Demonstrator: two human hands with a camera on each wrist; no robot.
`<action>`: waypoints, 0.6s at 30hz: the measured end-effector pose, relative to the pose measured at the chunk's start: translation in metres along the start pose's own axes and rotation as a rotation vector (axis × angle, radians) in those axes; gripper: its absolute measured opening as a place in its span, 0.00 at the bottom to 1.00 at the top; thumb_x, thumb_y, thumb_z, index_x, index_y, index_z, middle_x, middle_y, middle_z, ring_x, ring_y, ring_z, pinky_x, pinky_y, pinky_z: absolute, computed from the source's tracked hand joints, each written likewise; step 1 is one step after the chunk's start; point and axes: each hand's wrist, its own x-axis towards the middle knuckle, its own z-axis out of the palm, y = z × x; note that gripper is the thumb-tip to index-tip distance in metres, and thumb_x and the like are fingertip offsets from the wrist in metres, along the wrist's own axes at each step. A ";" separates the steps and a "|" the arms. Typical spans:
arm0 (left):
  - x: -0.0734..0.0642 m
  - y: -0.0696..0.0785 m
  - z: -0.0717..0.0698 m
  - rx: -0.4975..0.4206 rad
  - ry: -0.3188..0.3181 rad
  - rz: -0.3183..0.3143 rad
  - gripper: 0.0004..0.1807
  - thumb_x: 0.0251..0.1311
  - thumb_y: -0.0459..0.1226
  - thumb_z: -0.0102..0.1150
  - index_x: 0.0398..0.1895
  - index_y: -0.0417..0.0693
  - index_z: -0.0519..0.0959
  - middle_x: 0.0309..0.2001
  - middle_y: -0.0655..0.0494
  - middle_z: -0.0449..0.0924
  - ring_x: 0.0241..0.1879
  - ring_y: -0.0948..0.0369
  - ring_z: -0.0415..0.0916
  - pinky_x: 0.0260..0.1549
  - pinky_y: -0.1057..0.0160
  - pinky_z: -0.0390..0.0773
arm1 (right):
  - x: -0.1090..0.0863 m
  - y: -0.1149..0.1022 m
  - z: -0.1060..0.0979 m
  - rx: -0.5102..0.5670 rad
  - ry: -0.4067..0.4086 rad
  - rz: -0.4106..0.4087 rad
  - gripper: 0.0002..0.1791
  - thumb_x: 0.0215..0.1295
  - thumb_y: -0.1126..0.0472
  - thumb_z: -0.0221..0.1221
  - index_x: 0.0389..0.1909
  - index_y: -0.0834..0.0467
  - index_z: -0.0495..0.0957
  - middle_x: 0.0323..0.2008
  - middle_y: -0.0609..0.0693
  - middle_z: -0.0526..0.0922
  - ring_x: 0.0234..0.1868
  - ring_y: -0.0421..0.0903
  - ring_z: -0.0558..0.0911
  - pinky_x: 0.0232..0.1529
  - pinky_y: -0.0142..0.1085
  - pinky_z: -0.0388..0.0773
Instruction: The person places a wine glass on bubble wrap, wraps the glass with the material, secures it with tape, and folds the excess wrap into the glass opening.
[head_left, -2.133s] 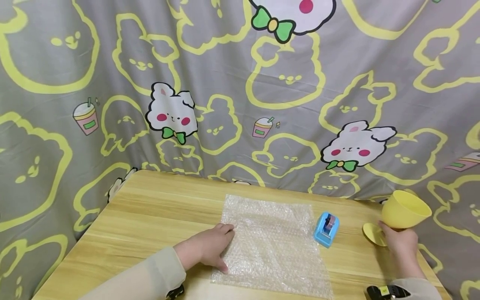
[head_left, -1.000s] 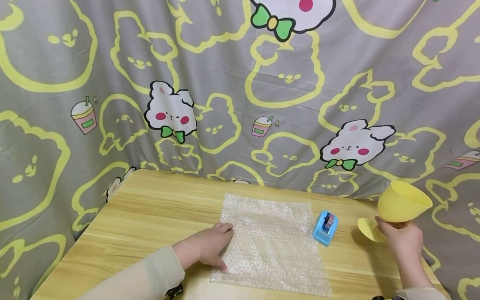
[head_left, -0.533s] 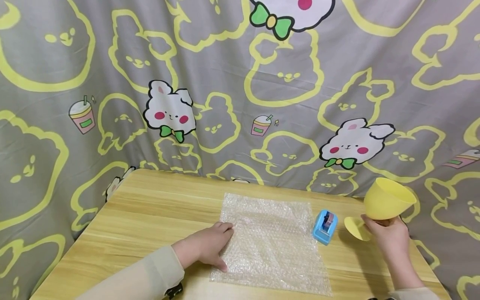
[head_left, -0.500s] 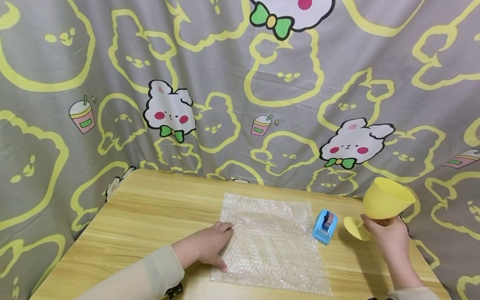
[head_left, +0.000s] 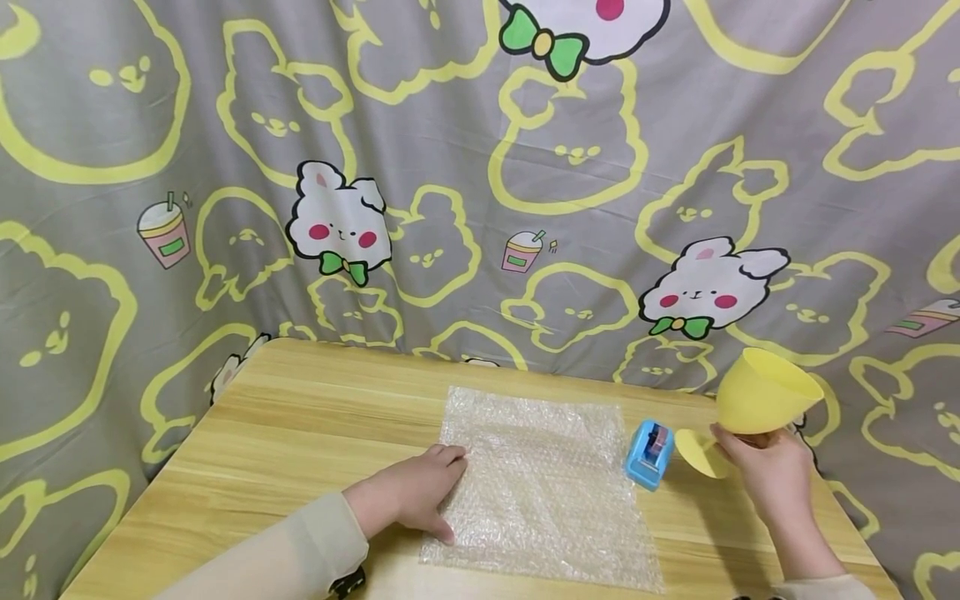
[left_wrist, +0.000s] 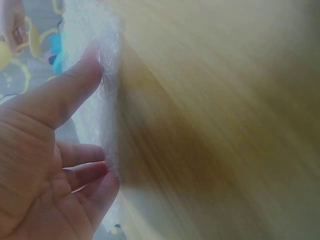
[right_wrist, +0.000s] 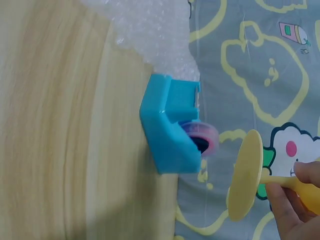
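Note:
A sheet of bubble wrap (head_left: pixel 547 492) lies flat on the wooden table. At its left edge rests my left hand (head_left: pixel 412 492), thumb and fingers spread and touching the edge, as the left wrist view also shows along the bubble wrap (left_wrist: pixel 107 65). My right hand (head_left: pixel 776 475) pinches the stem of a yellow plastic goblet (head_left: pixel 765 396), held tilted above the table at the right. In the right wrist view the goblet's round foot (right_wrist: pixel 246 175) points toward a blue tape dispenser (right_wrist: pixel 167 132) without touching it.
The tape dispenser (head_left: pixel 650 454) stands just right of the bubble wrap, between it and the goblet. A grey curtain (head_left: pixel 450 208) with cartoon animals hangs behind and at both sides of the wooden table (head_left: pixel 315 417).
My right hand has lifted the goblet and brought it leftward, closer to the tape dispenser. My left hand and the bubble wrap have stayed in place.

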 end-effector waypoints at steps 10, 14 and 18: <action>0.000 0.000 0.000 -0.002 0.002 0.004 0.59 0.43 0.62 0.74 0.73 0.37 0.64 0.74 0.44 0.59 0.72 0.49 0.58 0.68 0.57 0.65 | -0.004 -0.016 0.010 -0.010 -0.061 0.008 0.18 0.64 0.59 0.68 0.48 0.62 0.74 0.30 0.30 0.83 0.32 0.31 0.85 0.35 0.27 0.83; 0.000 0.000 -0.001 -0.006 0.003 0.001 0.59 0.42 0.62 0.74 0.72 0.37 0.64 0.74 0.44 0.59 0.72 0.49 0.58 0.68 0.57 0.65 | -0.006 -0.019 0.014 0.004 -0.096 0.015 0.20 0.64 0.57 0.68 0.49 0.63 0.73 0.32 0.30 0.83 0.33 0.31 0.85 0.37 0.28 0.83; -0.001 0.001 -0.002 -0.011 0.005 -0.003 0.59 0.42 0.62 0.74 0.72 0.37 0.65 0.74 0.44 0.59 0.72 0.49 0.58 0.69 0.56 0.65 | -0.007 -0.022 0.018 0.071 -0.127 0.022 0.19 0.63 0.59 0.69 0.49 0.61 0.74 0.33 0.33 0.83 0.35 0.32 0.85 0.38 0.28 0.83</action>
